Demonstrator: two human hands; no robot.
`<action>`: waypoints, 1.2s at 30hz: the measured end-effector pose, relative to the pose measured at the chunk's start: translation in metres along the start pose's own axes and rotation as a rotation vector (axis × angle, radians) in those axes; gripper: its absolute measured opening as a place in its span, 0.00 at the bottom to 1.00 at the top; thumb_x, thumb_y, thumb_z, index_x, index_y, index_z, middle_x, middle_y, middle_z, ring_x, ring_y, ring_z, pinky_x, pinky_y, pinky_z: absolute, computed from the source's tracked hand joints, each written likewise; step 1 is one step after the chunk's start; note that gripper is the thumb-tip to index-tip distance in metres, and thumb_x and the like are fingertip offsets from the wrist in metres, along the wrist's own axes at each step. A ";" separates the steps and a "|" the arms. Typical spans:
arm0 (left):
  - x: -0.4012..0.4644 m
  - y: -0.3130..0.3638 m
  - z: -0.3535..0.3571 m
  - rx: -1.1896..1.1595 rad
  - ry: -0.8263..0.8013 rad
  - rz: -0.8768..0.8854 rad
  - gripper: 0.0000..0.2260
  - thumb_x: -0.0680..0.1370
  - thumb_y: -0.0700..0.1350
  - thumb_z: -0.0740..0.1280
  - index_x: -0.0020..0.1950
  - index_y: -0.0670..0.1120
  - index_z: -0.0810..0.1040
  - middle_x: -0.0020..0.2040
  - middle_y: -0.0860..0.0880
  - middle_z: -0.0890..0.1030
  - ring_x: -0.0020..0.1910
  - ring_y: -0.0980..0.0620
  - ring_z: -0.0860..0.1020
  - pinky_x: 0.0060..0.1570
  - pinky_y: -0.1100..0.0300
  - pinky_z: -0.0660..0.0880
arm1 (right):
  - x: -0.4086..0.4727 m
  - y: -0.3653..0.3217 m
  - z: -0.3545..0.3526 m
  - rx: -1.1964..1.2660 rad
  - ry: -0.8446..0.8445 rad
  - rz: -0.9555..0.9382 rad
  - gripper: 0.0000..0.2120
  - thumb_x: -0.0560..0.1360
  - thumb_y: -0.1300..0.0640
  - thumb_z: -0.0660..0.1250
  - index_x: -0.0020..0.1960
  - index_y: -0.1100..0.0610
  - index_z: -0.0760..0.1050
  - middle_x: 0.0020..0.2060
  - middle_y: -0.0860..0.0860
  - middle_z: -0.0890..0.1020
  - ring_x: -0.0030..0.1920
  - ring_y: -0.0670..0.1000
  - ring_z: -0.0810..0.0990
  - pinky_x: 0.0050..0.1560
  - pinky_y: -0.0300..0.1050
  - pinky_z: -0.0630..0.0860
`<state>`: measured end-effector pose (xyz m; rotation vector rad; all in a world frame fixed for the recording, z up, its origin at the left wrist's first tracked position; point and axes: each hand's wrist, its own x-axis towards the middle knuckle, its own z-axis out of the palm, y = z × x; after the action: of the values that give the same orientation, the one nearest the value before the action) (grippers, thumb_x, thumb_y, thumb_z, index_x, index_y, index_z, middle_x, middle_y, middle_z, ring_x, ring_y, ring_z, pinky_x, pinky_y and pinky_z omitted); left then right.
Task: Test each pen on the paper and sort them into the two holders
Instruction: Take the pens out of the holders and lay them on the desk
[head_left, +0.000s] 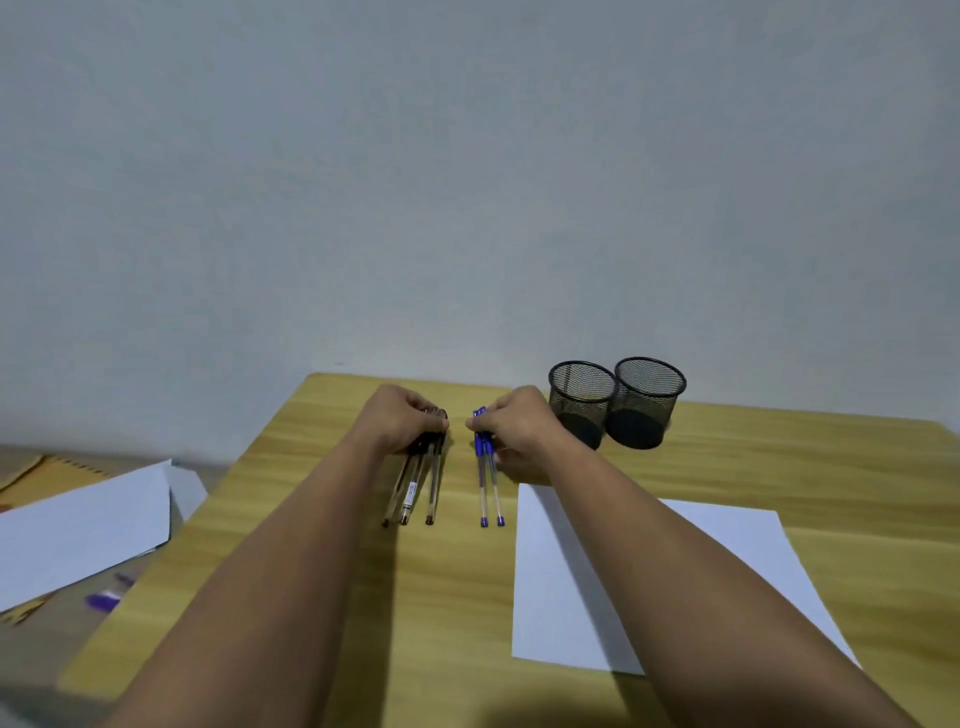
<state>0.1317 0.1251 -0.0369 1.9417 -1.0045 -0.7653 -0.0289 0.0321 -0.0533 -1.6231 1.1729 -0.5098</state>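
Head view: both mesh holders (615, 402) stand empty beside right hand (519, 426).

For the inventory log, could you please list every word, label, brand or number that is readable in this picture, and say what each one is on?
No text can be read.
White label with dark print on one black pen, held under the left hand: too small and blurred to read.
Blue pens, white paper, mesh pen holders: no visible print.
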 end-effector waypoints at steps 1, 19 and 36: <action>0.004 -0.006 0.001 0.056 0.026 0.024 0.07 0.72 0.42 0.79 0.48 0.42 0.86 0.43 0.45 0.87 0.42 0.49 0.86 0.44 0.55 0.83 | 0.001 0.002 0.004 -0.044 0.005 -0.001 0.15 0.74 0.59 0.81 0.47 0.71 0.83 0.40 0.68 0.87 0.41 0.69 0.88 0.48 0.70 0.86; -0.062 -0.070 -0.113 0.560 0.233 -0.075 0.21 0.70 0.64 0.74 0.51 0.48 0.83 0.50 0.51 0.83 0.52 0.47 0.80 0.56 0.47 0.80 | -0.032 0.001 0.037 -0.560 0.172 -0.144 0.13 0.78 0.50 0.74 0.52 0.58 0.76 0.51 0.57 0.82 0.53 0.62 0.82 0.45 0.47 0.72; -0.069 -0.080 -0.062 0.498 0.174 -0.043 0.05 0.70 0.48 0.77 0.40 0.53 0.81 0.43 0.53 0.83 0.46 0.50 0.81 0.50 0.50 0.82 | -0.056 0.008 0.037 -0.629 0.155 -0.160 0.09 0.74 0.68 0.68 0.51 0.60 0.84 0.50 0.58 0.85 0.50 0.60 0.83 0.43 0.46 0.75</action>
<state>0.1750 0.2366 -0.0640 2.4107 -1.1222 -0.3773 -0.0279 0.0993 -0.0628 -2.2591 1.4148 -0.3902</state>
